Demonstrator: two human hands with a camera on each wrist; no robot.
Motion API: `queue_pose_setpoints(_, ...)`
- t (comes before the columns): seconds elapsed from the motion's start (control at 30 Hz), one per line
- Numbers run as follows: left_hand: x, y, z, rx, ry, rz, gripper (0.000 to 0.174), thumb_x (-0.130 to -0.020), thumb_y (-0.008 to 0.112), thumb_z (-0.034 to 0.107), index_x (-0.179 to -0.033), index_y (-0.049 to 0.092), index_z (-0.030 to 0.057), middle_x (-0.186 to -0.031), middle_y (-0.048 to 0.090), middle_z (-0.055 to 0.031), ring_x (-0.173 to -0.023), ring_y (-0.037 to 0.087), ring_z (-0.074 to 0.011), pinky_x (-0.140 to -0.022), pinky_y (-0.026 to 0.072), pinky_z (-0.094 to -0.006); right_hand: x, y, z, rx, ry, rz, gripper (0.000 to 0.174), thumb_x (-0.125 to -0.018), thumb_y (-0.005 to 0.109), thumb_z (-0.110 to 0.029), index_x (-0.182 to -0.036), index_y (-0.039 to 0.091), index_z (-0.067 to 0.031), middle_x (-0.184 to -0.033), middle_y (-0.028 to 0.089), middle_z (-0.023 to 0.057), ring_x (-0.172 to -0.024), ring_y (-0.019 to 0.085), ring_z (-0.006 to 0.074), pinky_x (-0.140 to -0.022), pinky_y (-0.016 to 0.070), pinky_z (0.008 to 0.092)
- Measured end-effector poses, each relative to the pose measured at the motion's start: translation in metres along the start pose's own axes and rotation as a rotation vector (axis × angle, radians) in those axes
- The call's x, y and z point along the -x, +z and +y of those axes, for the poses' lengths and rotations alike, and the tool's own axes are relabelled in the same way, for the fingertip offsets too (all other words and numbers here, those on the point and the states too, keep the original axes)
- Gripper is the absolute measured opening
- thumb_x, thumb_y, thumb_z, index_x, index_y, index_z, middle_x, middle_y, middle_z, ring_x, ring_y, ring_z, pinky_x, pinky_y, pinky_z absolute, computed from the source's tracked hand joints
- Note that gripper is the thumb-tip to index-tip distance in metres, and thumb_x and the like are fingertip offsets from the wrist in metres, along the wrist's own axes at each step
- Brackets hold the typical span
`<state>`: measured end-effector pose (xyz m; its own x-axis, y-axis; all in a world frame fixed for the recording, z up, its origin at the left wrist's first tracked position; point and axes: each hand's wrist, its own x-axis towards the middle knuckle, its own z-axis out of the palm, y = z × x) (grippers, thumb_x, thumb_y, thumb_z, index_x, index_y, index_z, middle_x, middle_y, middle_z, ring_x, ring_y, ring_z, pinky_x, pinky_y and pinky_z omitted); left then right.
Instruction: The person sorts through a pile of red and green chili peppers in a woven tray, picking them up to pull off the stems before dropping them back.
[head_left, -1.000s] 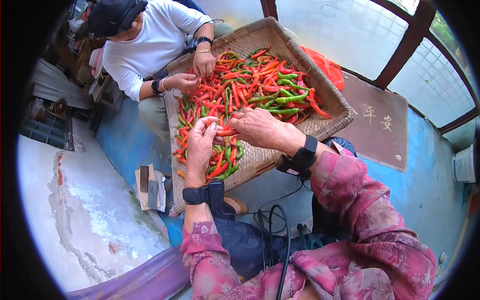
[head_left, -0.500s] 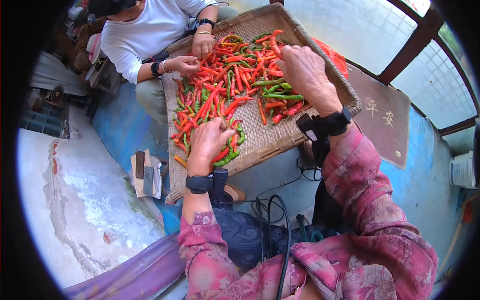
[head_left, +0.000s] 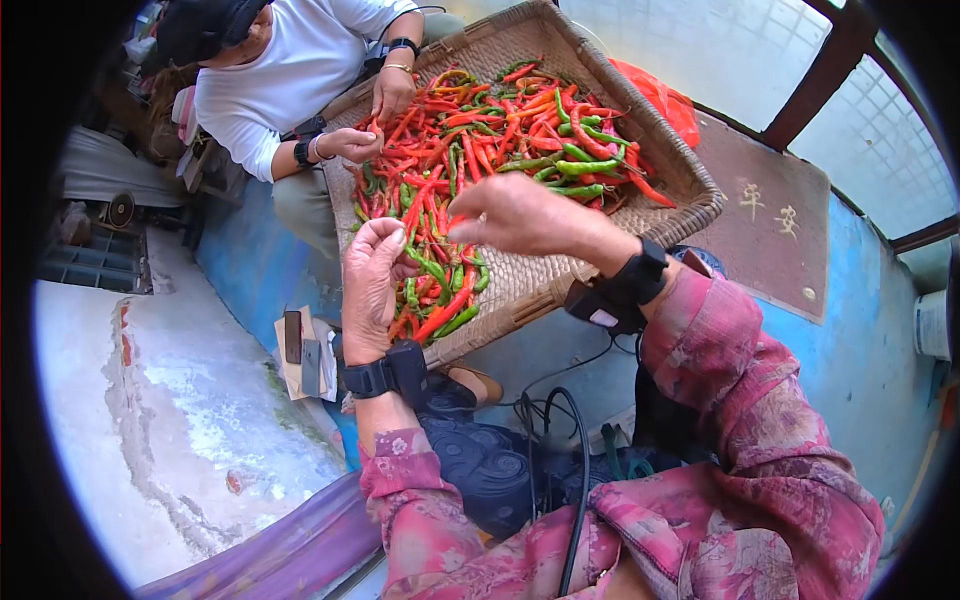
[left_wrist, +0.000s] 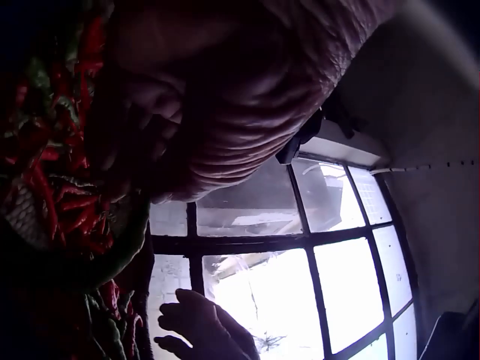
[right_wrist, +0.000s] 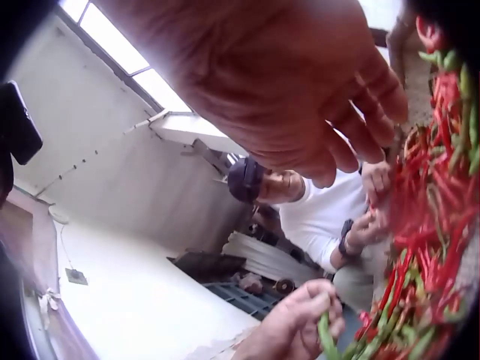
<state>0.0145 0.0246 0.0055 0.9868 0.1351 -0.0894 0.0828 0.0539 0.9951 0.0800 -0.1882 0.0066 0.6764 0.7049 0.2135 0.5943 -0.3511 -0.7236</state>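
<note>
My left hand [head_left: 370,285] pinches a green chili pepper [left_wrist: 124,259] between thumb and fingers, over the near left part of the basket. In the right wrist view the same hand [right_wrist: 300,319] shows with the pepper hanging down from its fingertips. Close by, my right hand [head_left: 535,215] hovers above the middle of the basket, fingers loosely extended and nothing held in them. The shallow woven basket [head_left: 515,300] carries a wide spread of red chili peppers [head_left: 485,150] mixed with green ones. Larger green chili peppers [head_left: 590,168] lie with red ones toward the right side.
Across the basket, another person [head_left: 285,85] in a white top works at the peppers with both hands. A red plastic bag [head_left: 660,100] sits behind the right rim. Black cables [head_left: 575,470] run over my lap. Two phone-like objects lie on a stand [head_left: 305,355] at left.
The right hand carried a red chili pepper to the basket's far right, left it there and came back toward the left hand. The left hand reached into the near pile and lifted a green chili pepper.
</note>
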Motion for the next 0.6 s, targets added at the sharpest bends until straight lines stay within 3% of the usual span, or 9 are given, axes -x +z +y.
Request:
queue_pose_setpoints(0.07,0.000,0.002,-0.001,0.100,0.011,-0.015,0.011,-0.087,0.058,0.011,-0.098,0.055,0.0072,-0.077,0.056,0.0011,-0.062,0.056,-0.0074,-0.056,0.0496,-0.0206,0.000,0.020,-0.006,-0.153,-0.107,-0.020,0.040,-0.081,0.064,-0.034,-0.095,0.062,0.0040,-0.079,0.063,0.0189,-0.076,0.062,0.0308,-0.068,0.0473,0.0406)
queue_pose_setpoints(0.13,0.001,0.006,-0.002,0.193,0.044,0.035,0.012,-0.088,0.058,0.011,-0.099,0.054,0.0067,-0.077,0.057,0.0003,-0.063,0.057,-0.0087,-0.057,0.0503,-0.0216,-0.002,0.025,-0.018,-0.333,-0.028,-0.136,0.038,-0.081,0.063,-0.032,-0.089,0.060,0.0045,-0.074,0.061,0.0172,-0.072,0.061,0.0305,-0.064,0.0461,0.0410)
queue_pose_setpoints(0.27,0.001,0.004,-0.007,0.187,0.082,0.065,0.012,-0.088,0.059,0.014,-0.097,0.055,0.0078,-0.078,0.058,0.0000,-0.064,0.058,-0.0086,-0.058,0.0509,-0.0218,-0.010,0.039,-0.017,-0.338,0.071,-0.177,0.029,-0.081,0.061,-0.026,-0.083,0.059,0.0035,-0.070,0.059,0.0182,-0.068,0.060,0.0310,-0.061,0.0453,0.0407)
queue_pose_setpoints(0.33,-0.001,-0.005,-0.007,0.114,0.118,0.128,0.012,-0.089,0.058,0.015,-0.098,0.055,0.0066,-0.075,0.059,-0.0002,-0.062,0.058,-0.0089,-0.056,0.0491,-0.0214,-0.014,0.040,-0.013,-0.064,-0.033,0.046,0.020,-0.081,0.058,-0.018,-0.081,0.058,0.0021,-0.068,0.058,0.0192,-0.065,0.059,0.0324,-0.060,0.0459,0.0412)
queue_pose_setpoints(0.4,-0.001,-0.016,-0.004,-0.304,0.217,0.323,0.010,-0.090,0.055,0.013,-0.095,0.057,0.0041,-0.074,0.060,-0.0007,-0.062,0.057,-0.0075,-0.057,0.0466,-0.0190,-0.014,0.026,-0.004,-0.010,-0.018,0.246,0.016,-0.083,0.055,-0.016,-0.085,0.061,-0.0016,-0.074,0.062,0.0191,-0.071,0.062,0.0334,-0.064,0.0492,0.0422)
queue_pose_setpoints(0.47,-0.002,-0.026,-0.009,-0.424,0.203,0.331,0.014,-0.087,0.059,0.015,-0.093,0.059,0.0031,-0.070,0.061,-0.0034,-0.060,0.058,-0.0107,-0.057,0.0472,-0.0235,-0.012,-0.002,-0.004,0.341,0.204,0.316,0.020,-0.088,0.053,-0.024,-0.094,0.061,-0.0072,-0.075,0.063,0.0168,-0.072,0.063,0.0333,-0.065,0.0502,0.0442)
queue_pose_setpoints(0.53,0.007,-0.027,-0.010,-1.010,0.115,0.119,0.020,-0.081,0.063,0.019,-0.092,0.059,0.0025,-0.068,0.061,-0.0096,-0.060,0.060,-0.0208,-0.060,0.0483,-0.0323,-0.010,-0.024,0.015,0.534,0.212,0.457,0.020,-0.088,0.051,-0.024,-0.090,0.060,-0.0070,-0.074,0.063,0.0164,-0.071,0.063,0.0341,-0.064,0.0486,0.0475)
queue_pose_setpoints(0.57,0.010,-0.024,-0.012,-1.155,0.052,0.035,0.025,-0.075,0.067,0.019,-0.091,0.056,0.0024,-0.075,0.061,-0.0157,-0.071,0.061,-0.0322,-0.066,0.0481,-0.0408,-0.006,-0.035,0.024,0.637,0.253,0.465,0.015,-0.084,0.053,-0.018,-0.086,0.060,-0.0053,-0.073,0.063,0.0167,-0.072,0.064,0.0336,-0.063,0.0502,0.0461)
queue_pose_setpoints(0.6,0.013,-0.022,-0.017,-1.153,0.050,0.031,0.025,-0.075,0.067,0.019,-0.091,0.056,0.0024,-0.075,0.061,-0.0157,-0.071,0.061,-0.0322,-0.066,0.0481,-0.0408,-0.001,-0.044,0.028,0.740,0.297,0.473,0.011,-0.079,0.054,-0.012,-0.081,0.060,-0.0037,-0.072,0.063,0.0169,-0.073,0.064,0.0330,-0.063,0.0518,0.0447)
